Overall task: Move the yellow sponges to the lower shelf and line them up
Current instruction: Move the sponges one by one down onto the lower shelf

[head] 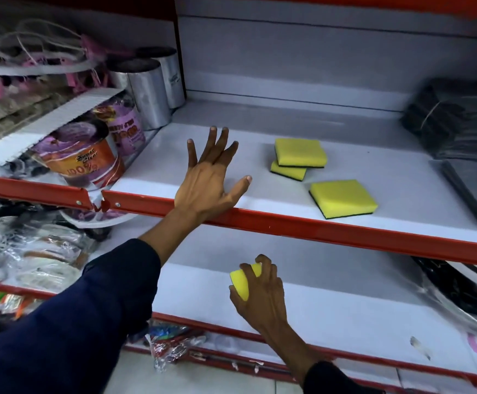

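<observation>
Sponges: one [243, 281] is pinched in the right hand [260, 291] over the lower shelf [345, 308]; three stay on the upper shelf [402, 177]. Left hand [209, 177] is spread, empty. A careless set-down could leave it crooked.

The sponges [300, 151] are bright yellow with a dark green underside (a thin strip at the edges). Both shelves [359, 302] are plain white, edged by a red-orange front rail [317, 226]. The sleeve [75, 322] is navy, the rolls [149, 92] silvery grey, and the stacked bags [453, 118] black.
</observation>
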`<state>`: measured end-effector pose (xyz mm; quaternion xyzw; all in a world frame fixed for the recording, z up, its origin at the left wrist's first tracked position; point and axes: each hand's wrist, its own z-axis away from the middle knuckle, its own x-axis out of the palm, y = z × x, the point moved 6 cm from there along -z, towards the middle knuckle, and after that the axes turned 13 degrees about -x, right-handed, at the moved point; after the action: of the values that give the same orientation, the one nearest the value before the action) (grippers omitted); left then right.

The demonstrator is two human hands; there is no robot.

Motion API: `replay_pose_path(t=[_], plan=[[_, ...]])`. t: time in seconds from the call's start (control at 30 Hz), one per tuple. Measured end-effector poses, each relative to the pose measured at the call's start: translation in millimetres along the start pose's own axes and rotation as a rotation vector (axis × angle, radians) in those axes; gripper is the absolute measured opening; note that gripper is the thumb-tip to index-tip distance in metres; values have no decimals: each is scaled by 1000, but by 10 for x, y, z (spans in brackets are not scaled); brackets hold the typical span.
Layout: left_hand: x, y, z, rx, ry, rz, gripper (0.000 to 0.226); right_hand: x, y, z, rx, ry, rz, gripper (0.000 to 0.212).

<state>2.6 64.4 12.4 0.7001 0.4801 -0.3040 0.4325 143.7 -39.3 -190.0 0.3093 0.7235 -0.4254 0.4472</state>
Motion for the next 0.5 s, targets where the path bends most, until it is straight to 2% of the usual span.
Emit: replay_pose_path(t=[0.27,0.4,0.5], plan=[[23,-21,-23,-20,3,-14,81,784,195,-88,253,-64,16,56],[29,-25,-29,-25,0,-12,80,933,203,-49,282,-101,61,66],[20,-31,-34,-33,1,-8,80,780,180,-52,231,-9,62,69]])
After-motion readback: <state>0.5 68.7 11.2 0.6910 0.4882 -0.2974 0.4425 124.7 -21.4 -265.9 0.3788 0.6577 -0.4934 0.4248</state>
